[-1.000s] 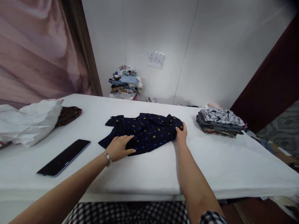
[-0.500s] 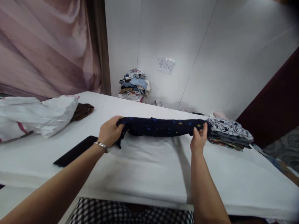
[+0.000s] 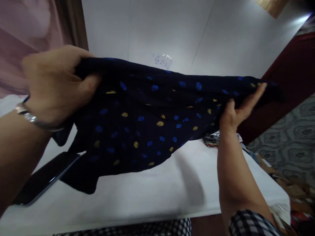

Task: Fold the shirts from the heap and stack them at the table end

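A dark navy garment [image 3: 147, 121] printed with blue and gold leaf shapes is stretched between my two hands, raised above the table. Its lower part hangs loose, and I cannot tell which kind of garment it is. At its upper left corner my left hand [image 3: 59, 82], with a silver bracelet on the wrist, grips the cloth between thumb and fingers. My right hand [image 3: 236, 111] holds the upper right part, thumb and a finger on the near side. Under the cloth's left end lies a flat black phone-like slab [image 3: 44, 177].
The table has a white cover [image 3: 147, 193]. Behind my right wrist shows part of a stack of folded clothes [image 3: 210, 140]. A handwritten paper sign [image 3: 162, 61] hangs on the white wall. Pinkish drapery [image 3: 22, 29] hangs at left, and cardboard boxes [image 3: 295, 190] stand beyond the table at right.
Both hands have lifted the garment up and closer to me. It was a narrow folded band low over the table; now it hangs spread out. My view has shifted somewhat.
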Action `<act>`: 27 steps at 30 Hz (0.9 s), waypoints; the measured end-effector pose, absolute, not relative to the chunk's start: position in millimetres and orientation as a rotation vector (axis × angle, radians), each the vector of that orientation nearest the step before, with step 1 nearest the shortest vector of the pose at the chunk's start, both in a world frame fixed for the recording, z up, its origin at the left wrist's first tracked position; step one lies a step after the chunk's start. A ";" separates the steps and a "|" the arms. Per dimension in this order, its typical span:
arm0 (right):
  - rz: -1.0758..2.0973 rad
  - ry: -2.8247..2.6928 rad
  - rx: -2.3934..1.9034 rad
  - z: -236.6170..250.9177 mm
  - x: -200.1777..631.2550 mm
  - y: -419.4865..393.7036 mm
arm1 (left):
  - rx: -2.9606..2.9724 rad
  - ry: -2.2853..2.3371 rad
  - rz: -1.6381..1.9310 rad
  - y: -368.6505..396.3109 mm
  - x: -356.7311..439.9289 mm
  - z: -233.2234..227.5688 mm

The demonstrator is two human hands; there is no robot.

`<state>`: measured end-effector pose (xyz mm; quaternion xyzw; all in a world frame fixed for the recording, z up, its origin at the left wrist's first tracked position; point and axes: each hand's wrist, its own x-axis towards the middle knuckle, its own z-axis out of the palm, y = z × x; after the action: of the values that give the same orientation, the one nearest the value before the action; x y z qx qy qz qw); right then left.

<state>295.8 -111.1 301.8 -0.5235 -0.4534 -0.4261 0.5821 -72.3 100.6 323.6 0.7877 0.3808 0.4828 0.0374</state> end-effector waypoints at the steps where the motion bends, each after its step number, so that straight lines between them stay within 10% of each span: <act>1: -0.961 -1.085 -1.273 303.2 310.3 -96.3 | 2.526 1.217 1.489 116.1 -60.7 324.6; 8: -0.261 -1.180 -1.540 244.0 379.2 -2.1 | 2.848 1.241 0.849 207.1 3.9 276.4; 18: 0.242 -0.556 -1.988 52.0 338.0 -82.4 | 2.739 0.857 0.404 144.8 -23.3 105.9; 27: 0.435 -0.587 -1.995 38.3 292.4 -43.4 | 2.925 0.679 0.211 121.8 17.2 68.5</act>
<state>292.4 -43.4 38.3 -0.8203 -0.2413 0.1789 0.4868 17.2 121.8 68.5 0.9696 0.2250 0.0698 0.0656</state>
